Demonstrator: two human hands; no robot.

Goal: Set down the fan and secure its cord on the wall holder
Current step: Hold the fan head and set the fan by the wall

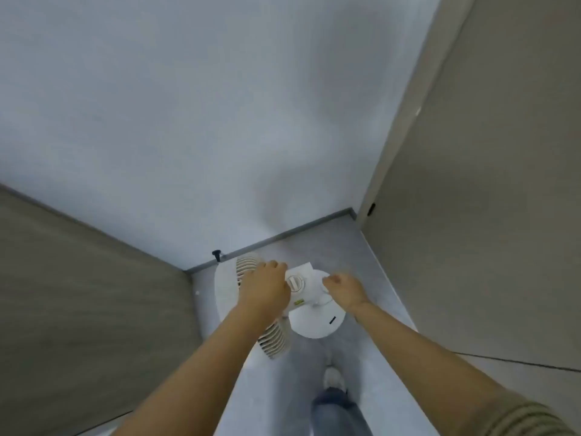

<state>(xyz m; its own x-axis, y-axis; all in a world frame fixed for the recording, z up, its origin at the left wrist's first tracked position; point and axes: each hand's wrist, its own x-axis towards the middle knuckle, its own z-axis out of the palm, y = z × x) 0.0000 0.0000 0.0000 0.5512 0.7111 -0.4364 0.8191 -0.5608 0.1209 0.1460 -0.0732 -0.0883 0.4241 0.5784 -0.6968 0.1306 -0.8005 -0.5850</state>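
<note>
The white fan (270, 306) stands on the grey floor (371, 278) near the far wall (188, 121), directly under both hands. The left hand (262, 289) is closed over the top of its head, and the right hand (344, 289) pinches a thin white cord (323, 298) above the round base (317, 319). The grille runs from far to near and faces left.

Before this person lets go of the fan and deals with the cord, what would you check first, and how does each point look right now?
1. Fan resting on the floor: cannot tell; its round base is low, contact unclear.
2. Left hand grip on the fan: ok.
3. Right hand closed on the thin white cord: ok, apparently.
4. Wall holder: cannot tell; only a small black peg shows.
5. Foot away from base: ok.
</note>
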